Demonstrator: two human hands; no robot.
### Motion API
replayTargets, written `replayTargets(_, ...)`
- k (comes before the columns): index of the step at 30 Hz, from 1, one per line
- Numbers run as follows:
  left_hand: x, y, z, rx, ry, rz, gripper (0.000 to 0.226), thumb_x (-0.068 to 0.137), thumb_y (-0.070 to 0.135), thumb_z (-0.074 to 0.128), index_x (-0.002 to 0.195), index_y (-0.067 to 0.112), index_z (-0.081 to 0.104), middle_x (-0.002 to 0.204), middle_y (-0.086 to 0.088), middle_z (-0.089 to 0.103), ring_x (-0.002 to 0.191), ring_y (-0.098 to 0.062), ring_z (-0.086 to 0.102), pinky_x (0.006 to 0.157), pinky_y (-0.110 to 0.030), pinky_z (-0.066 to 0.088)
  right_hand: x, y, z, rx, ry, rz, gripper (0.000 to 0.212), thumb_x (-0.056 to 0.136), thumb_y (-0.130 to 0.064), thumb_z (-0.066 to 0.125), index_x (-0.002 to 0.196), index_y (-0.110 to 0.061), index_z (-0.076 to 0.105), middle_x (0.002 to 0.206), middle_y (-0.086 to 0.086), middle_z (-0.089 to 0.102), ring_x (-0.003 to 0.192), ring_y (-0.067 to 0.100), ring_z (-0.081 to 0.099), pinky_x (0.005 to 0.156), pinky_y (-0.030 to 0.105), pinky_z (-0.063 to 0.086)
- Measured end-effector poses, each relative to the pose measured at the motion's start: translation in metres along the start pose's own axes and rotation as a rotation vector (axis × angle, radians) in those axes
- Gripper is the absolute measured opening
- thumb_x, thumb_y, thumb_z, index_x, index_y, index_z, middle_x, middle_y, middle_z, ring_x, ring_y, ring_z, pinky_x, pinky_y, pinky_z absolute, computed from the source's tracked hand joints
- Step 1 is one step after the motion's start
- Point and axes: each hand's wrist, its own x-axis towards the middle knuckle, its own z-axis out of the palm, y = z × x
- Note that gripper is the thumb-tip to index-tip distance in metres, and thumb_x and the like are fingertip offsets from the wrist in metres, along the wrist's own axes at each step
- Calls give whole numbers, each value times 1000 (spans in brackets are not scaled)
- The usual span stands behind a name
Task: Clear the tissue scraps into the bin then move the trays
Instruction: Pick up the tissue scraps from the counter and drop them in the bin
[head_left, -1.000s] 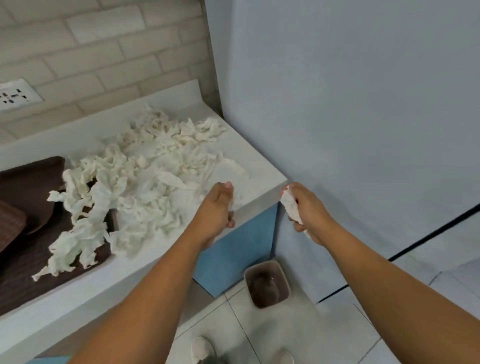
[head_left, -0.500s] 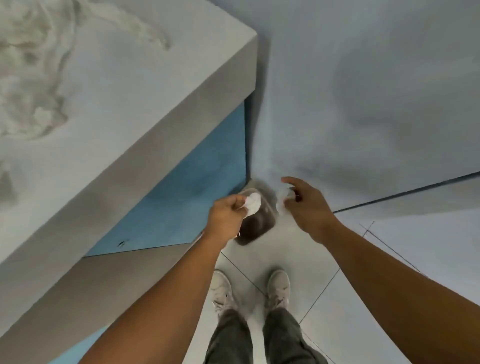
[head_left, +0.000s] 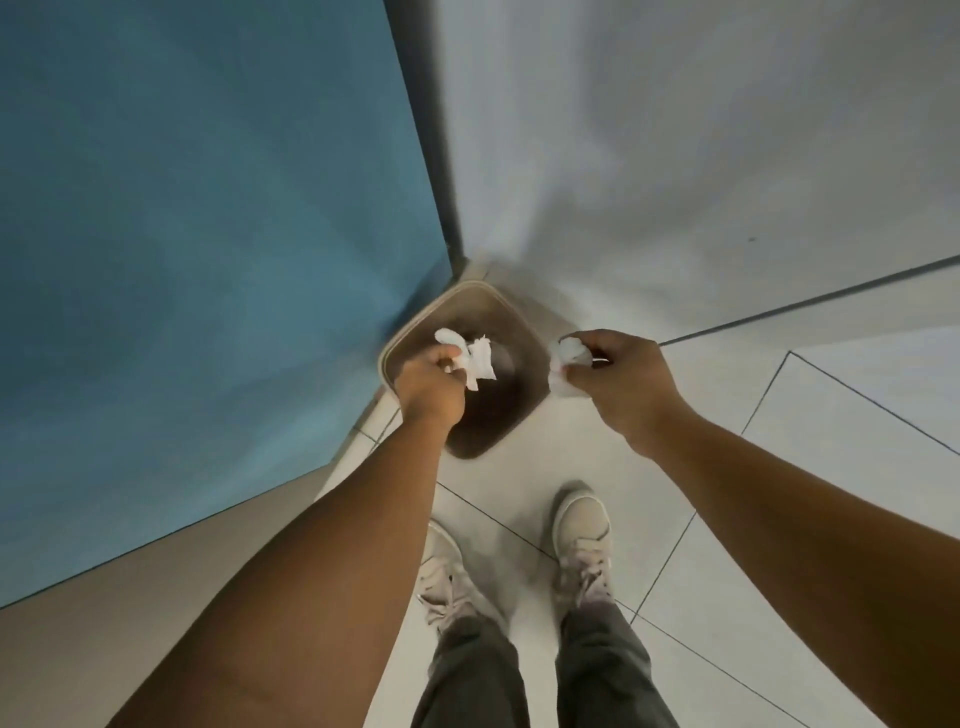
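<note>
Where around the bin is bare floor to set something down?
Bare floor lies right of the bin, between the wall and the right shoe. It is crowded at the bin, where the left hand and the right hand hold tissue scraps, and beside the blue panel.

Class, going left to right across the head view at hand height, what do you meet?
Blue cabinet panel → left hand → tissue scrap it holds → tissue wad → right hand holding it.
</note>
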Motion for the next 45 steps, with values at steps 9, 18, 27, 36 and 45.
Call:
replayTargets(9, -12, -32, -17, 124, 318, 56, 33, 88, 11, 61, 120, 15, 61, 121, -14, 59, 109, -33, 58, 84, -36, 47, 42, -8, 48, -41, -67, -30, 23, 83, -14, 72, 104, -23, 68, 92, -9, 69, 86, 15, 66, 82, 35, 59)
replayTargets(18, 1, -47, -20, -74, 73, -385, 23, 74, 17, 65, 97, 16, 66, 94, -12, 71, 80, -36, 69, 66, -48, 61, 64, 21, 70, -531, -98, -93, 37, 92, -28, 63, 128, -27, 59, 124, -3, 65, 110, 20, 61, 84, 20, 41)
replayTargets(27, 12, -12, 8, -460, 24, -414, 30, 58, 1, 69, 88, 2, 66, 92, -17, 71, 78, -37, 69, 59, -51, 60, 53, 40, 48, -437, -22, -90, 33, 96, -16, 52, 125, -27, 61, 123, 1, 64, 96, 15, 58, 69, 9, 40)
replayTargets(36, -64, 41, -34, 82, -17, -258, 41, 93, 31, 61, 122, 2, 55, 119, -15, 63, 109, -36, 62, 88, -41, 54, -5, -27, 8, -552, -70, -140, 38, 96, -25, 53, 134, -30, 54, 123, 3, 63, 84, 17, 57, 62, 16, 44)
replayTargets(45, -239, 178, -174, 261, 100, 292, 26, 97, 28, 55, 120, 18, 61, 116, -7, 67, 105, -28, 63, 92, -40, 53, -161, -179, -38, -545, -111, -343, 26, 95, -24, 55, 115, -39, 60, 108, -13, 65, 92, 9, 60, 77, 12, 42)
